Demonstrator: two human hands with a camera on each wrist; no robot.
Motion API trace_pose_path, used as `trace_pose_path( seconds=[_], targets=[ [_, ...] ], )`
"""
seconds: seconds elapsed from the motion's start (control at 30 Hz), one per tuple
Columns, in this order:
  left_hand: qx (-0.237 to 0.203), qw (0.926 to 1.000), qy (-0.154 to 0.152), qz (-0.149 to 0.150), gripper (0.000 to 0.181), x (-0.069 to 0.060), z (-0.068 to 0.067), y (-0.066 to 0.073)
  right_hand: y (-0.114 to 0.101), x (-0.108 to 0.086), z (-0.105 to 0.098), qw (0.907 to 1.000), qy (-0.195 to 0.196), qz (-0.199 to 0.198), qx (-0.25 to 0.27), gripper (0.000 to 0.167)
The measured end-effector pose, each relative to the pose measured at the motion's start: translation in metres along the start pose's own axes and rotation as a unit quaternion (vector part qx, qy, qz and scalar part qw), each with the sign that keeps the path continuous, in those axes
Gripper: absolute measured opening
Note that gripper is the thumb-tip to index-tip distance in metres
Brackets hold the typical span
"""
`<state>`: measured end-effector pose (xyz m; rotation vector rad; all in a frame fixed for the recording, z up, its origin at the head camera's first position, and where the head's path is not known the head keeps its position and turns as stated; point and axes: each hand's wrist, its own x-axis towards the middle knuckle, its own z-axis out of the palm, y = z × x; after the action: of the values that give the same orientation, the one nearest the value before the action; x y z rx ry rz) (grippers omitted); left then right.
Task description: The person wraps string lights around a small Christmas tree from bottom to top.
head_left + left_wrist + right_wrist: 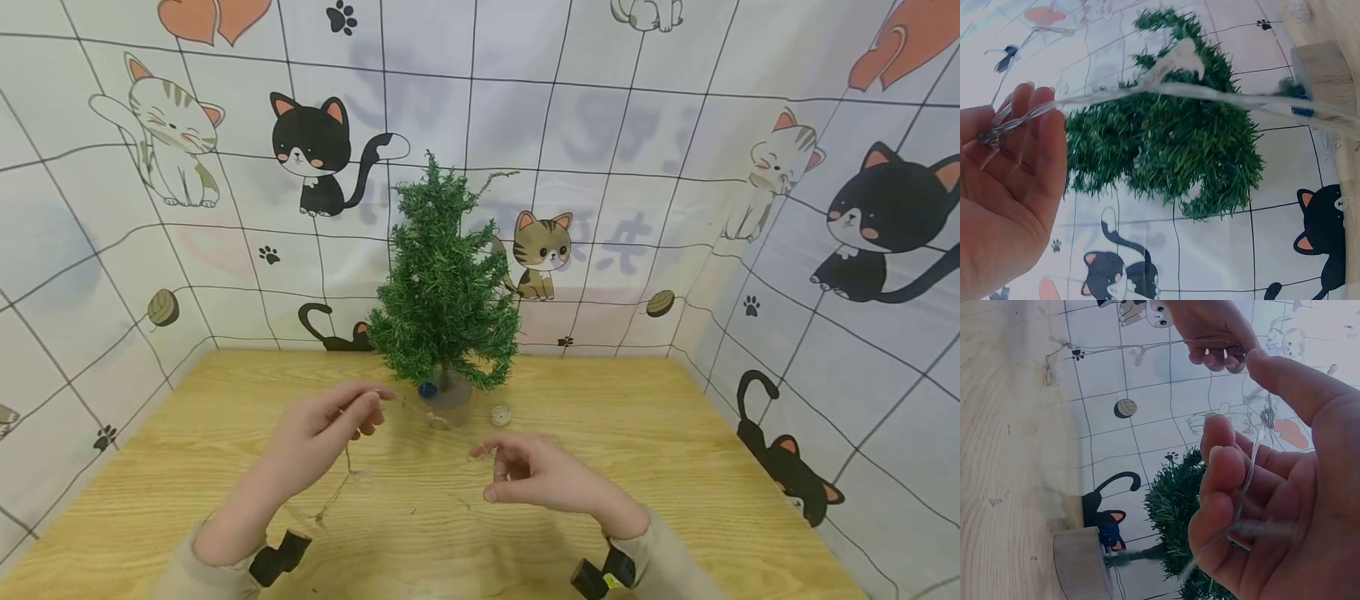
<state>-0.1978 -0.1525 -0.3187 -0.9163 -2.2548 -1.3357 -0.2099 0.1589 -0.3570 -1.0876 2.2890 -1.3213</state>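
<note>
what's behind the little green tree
Behind the green tree is a white gridded backdrop printed with cartoon cats; a striped cat shows just right of the tree. Whatever the tree covers directly behind cannot be seen.

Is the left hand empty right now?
No, the left wrist view shows the left hand holding a thin string in its fingers.

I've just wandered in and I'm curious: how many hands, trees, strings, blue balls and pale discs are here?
Left hand and right hand: 2
Thin string: 1, apparently
Green tree: 1
Blue ball: 1
Pale disc: 1
Total: 6
</note>
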Motion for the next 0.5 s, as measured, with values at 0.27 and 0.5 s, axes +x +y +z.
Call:
trace_pose_path(
  seconds=[0.27,0.5],
  targets=[
    [-0.152,0.9857,0.041,-0.06,0.027,0.003,-0.027,-0.011,-0.003,-0.003,-0.007,0.9997,0.024,0.01,-0.001,0.044],
    [-0.191,0.9731,0.119,-0.05,0.027,0.001,-0.047,-0.015,-0.002,-0.006,-0.011,0.9995,0.028,-0.012,-0.01,0.032]
  ],
)
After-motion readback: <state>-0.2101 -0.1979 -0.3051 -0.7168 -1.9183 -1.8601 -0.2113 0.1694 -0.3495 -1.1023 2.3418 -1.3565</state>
